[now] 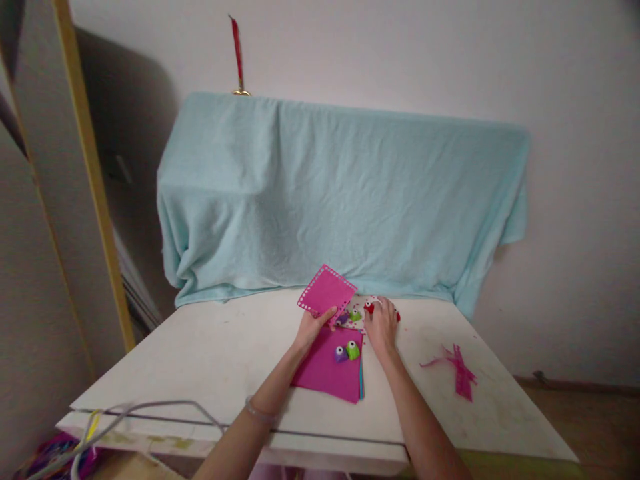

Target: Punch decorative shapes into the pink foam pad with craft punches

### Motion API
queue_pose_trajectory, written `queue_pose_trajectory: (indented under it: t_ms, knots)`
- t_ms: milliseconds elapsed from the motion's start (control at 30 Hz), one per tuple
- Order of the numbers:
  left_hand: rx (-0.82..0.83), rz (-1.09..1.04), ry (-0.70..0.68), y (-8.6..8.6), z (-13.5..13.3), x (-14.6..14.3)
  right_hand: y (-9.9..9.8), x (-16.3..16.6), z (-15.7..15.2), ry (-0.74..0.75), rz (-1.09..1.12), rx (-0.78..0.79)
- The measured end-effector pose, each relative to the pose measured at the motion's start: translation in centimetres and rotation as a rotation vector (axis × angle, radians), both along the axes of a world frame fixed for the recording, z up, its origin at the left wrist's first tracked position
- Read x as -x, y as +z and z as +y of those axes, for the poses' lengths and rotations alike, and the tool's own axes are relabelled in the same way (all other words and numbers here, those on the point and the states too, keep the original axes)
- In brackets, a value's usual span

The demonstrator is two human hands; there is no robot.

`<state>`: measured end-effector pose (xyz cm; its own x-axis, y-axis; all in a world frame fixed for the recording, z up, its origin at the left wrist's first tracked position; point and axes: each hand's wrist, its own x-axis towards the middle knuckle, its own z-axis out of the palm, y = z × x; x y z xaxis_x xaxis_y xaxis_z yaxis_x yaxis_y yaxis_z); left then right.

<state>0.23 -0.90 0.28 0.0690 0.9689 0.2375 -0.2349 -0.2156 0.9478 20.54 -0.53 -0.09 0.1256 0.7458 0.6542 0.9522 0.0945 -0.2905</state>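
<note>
My left hand [314,326] pinches a small pink card [327,292] with punched holes along its edges and holds it tilted up above the table. My right hand [381,325] rests closed over a small red punch [369,307] on the white table [210,360]. Below the hands lies a stack of pink and blue paper sheets [327,373]. On that stack sit a purple punch [341,353] and a green punch [353,349]. Two more small punches, purple and green [349,317], lie between my hands.
Pink paper strips [457,370] lie on the table's right side. A light blue cloth [340,200] covers something bulky behind the table. A grey cable [150,408] runs along the front edge. A yellow-edged board [90,173] leans at the left.
</note>
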Motion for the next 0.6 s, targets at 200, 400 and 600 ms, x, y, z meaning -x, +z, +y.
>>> queue_pose_trajectory:
  t_ms: [200, 400, 600]
  knots:
    - [0.053, 0.056, 0.079, 0.2, 0.5, 0.6, 1.4, 1.6, -0.7, 0.277, 0.322, -0.145]
    - [0.018, 0.143, 0.136, -0.1, 0.7, 0.9, 0.5, 4.2, -1.2, 0.474, 0.472, -0.028]
    - [-0.027, 0.208, 0.126, -0.7, 0.8, 0.6, 0.4, 4.7, -1.4, 0.536, 0.571, 0.0]
